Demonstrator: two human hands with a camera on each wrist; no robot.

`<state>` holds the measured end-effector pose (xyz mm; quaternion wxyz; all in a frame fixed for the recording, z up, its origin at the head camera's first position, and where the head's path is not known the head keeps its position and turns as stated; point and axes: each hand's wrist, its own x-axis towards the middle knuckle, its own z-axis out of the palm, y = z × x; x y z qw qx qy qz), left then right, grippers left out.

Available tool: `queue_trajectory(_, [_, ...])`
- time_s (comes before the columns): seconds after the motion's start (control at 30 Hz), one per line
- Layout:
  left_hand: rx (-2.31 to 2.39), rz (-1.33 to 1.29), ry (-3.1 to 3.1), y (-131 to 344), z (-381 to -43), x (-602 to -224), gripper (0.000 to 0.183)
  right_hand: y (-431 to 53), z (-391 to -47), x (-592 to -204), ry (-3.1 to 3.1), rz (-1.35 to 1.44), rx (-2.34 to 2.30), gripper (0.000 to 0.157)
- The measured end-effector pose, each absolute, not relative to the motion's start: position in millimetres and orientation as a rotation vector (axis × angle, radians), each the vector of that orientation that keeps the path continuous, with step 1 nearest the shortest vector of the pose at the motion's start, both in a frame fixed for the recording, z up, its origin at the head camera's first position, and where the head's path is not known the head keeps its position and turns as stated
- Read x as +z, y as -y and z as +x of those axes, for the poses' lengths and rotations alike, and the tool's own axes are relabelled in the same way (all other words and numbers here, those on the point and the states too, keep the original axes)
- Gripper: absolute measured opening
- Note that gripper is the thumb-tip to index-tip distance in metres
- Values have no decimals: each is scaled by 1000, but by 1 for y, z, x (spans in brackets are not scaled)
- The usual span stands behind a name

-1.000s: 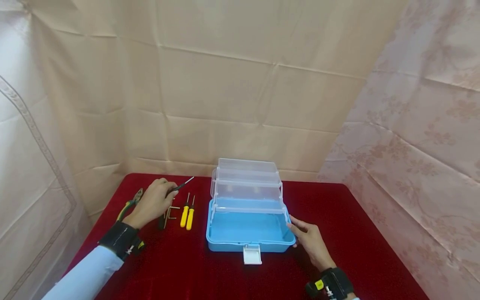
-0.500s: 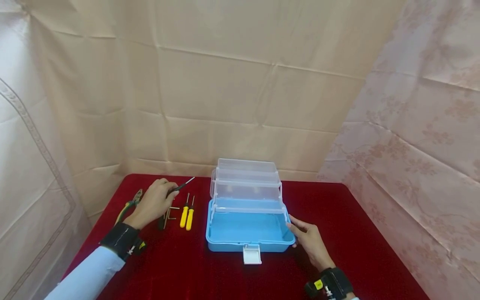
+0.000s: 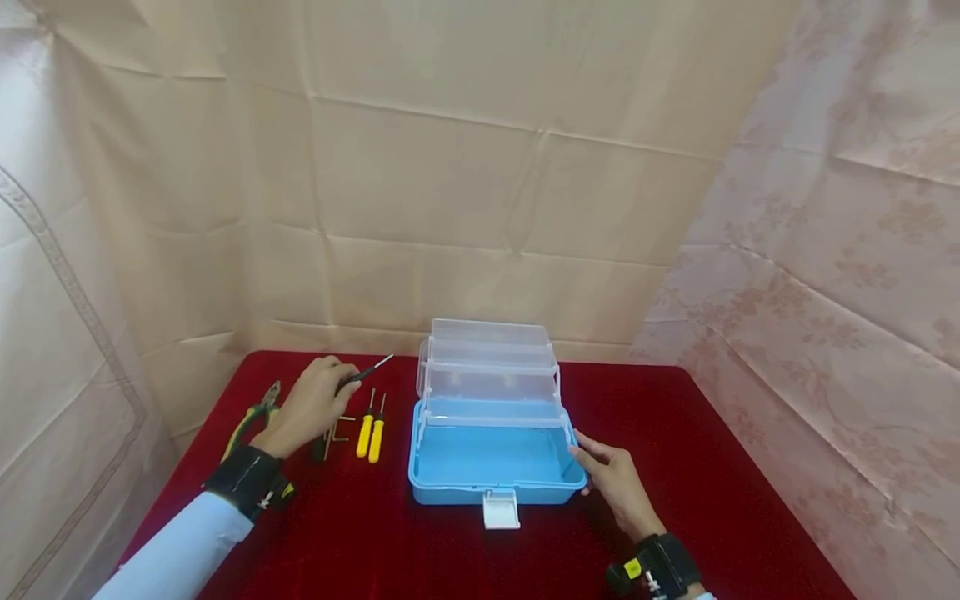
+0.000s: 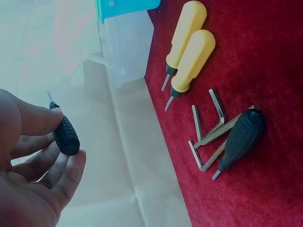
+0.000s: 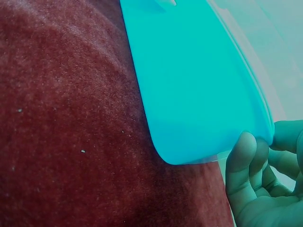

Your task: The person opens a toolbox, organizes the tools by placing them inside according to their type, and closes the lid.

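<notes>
My left hand [image 3: 309, 407] holds a screwdriver with a black handle [image 4: 67, 137], pinched between thumb and fingers. In the head view its shaft [image 3: 383, 361] points right and away, raised over the back left of the table. A light-blue toolbox [image 3: 491, 497] stands unfolded in the middle, its clear tiered trays [image 3: 491, 383] raised at the back and its white latch [image 3: 501, 510] hanging down in front. At the box's right side my right hand [image 3: 618, 483] grips the rim, thumb on top and fingers outside. The right wrist view shows its fingers [image 5: 241, 156] against the blue wall.
Left of the box, two yellow-handled screwdrivers [image 3: 364, 435] lie side by side. Several hex keys [image 4: 218, 113] and another black-handled screwdriver [image 4: 244, 137] lie close by. Green-handled pliers [image 3: 266, 404] are partly behind the left wrist. A red cloth covers the table [image 3: 712, 500]; curtains hang behind.
The left hand has shifted slightly right with the black screwdriver, nearer the box. The right hand keeps its hold on the rim. The head view has turned a little.
</notes>
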<state>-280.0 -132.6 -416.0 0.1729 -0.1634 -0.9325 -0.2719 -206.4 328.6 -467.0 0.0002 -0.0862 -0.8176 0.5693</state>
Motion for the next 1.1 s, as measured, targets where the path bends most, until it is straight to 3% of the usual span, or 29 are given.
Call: queue_trajectory(1.1, [-763,-504,2651,118,-286,-408,22,-330,-205,-468,2561,-303,1804,55])
